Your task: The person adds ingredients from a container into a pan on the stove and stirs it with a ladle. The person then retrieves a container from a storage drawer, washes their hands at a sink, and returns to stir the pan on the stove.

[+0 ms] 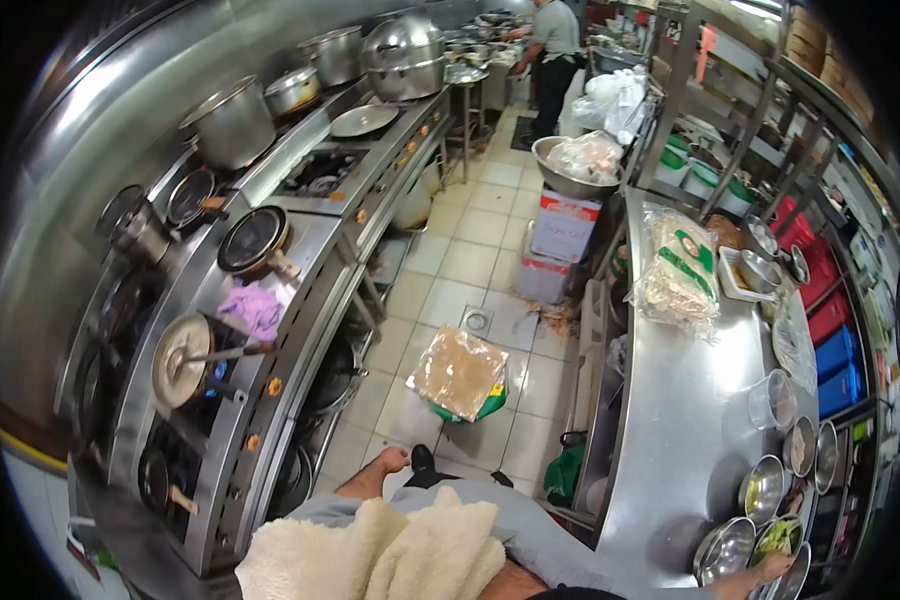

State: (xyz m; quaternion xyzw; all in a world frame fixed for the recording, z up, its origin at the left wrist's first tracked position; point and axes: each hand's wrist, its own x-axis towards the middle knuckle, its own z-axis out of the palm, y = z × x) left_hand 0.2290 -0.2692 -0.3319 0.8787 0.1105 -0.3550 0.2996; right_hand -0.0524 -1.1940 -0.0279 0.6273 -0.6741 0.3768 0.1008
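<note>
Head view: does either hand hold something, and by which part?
Left hand: nothing visible. Right hand is by the greens; whether it grips anything is unclear.

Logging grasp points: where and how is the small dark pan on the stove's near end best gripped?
Probably by its pale handle, coming from the aisle with the left hand: the handle juts from the pan toward that side.

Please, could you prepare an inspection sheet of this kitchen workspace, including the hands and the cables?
Surface: steel counter, metal bowls at its near end.
Job's things: green vegetables in one bowl.
Clutter: purple cloth on the stove; plastic-covered package in the aisle.
Hands: right hand at the vegetable bowl, grip unclear; left hand low, nothing visibly held.
Cables: nothing seen.
Surroundings: blue flame by a pan; another person farther off.
</note>
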